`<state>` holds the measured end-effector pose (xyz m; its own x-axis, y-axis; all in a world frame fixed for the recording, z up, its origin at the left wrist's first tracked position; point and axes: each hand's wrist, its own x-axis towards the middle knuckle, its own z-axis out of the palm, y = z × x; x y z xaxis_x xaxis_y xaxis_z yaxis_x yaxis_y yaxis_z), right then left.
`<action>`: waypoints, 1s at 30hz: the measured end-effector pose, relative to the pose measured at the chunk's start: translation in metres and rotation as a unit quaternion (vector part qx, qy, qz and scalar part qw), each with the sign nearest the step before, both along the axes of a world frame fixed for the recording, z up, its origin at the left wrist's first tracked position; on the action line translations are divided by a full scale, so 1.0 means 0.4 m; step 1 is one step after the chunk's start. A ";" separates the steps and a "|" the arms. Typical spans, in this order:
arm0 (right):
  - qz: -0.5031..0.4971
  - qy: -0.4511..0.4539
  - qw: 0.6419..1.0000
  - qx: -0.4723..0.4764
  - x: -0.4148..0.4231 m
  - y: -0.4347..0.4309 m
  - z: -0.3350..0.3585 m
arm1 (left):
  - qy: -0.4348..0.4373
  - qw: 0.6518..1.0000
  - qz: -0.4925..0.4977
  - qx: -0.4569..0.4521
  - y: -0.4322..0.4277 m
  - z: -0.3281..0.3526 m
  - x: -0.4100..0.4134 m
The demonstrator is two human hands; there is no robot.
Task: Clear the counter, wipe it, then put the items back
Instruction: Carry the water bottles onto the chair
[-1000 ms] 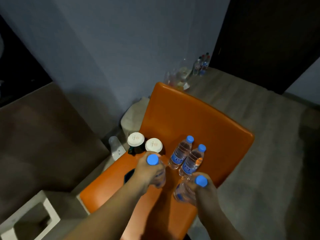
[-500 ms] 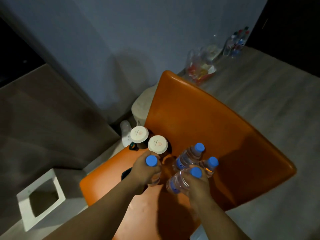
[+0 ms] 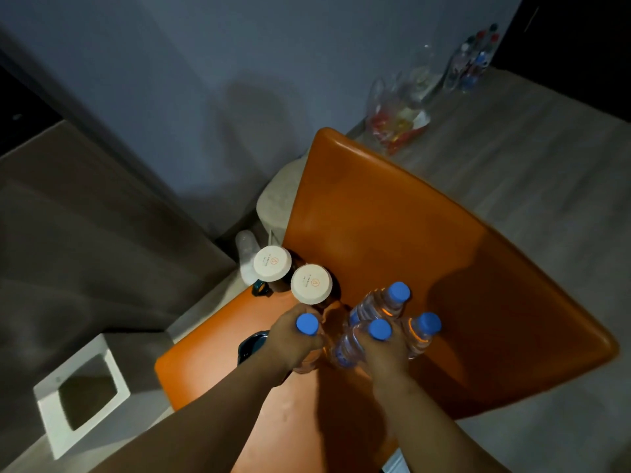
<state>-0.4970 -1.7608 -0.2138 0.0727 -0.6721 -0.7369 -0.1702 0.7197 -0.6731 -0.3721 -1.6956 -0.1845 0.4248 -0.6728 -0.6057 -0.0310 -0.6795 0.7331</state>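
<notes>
Bottles (image 3: 343, 351) are clamped one in each fist, left hand (image 3: 290, 343) and right hand (image 3: 384, 355), low at the orange chair seat (image 3: 211, 367), and I judge that crowding them against the standing bottles (image 3: 379, 303) or lidded cups (image 3: 311, 284) could tip one off the edge.

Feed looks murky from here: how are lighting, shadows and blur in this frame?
Head view: dim overall; a dark shadow lies on the orange chair; orange glints show in the water bottle beside the right hand; far bottles by the wall are soft; wide-angle edges bend.
</notes>
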 end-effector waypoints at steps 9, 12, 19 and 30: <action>0.321 0.253 0.897 -0.168 -0.045 -0.028 0.068 | 0.019 1.000 -0.010 0.018 0.018 -0.009 -0.015; 0.333 0.271 0.884 -0.185 -0.055 -0.024 0.078 | 0.012 1.000 -0.013 0.019 0.005 -0.011 -0.015; 0.329 0.238 0.882 -0.240 -0.073 -0.036 0.073 | -0.059 0.993 -0.089 0.048 -0.059 -0.043 -0.006; 0.287 0.167 0.915 -0.229 -0.090 -0.051 0.035 | -0.171 0.961 -0.205 0.069 -0.152 -0.114 -0.044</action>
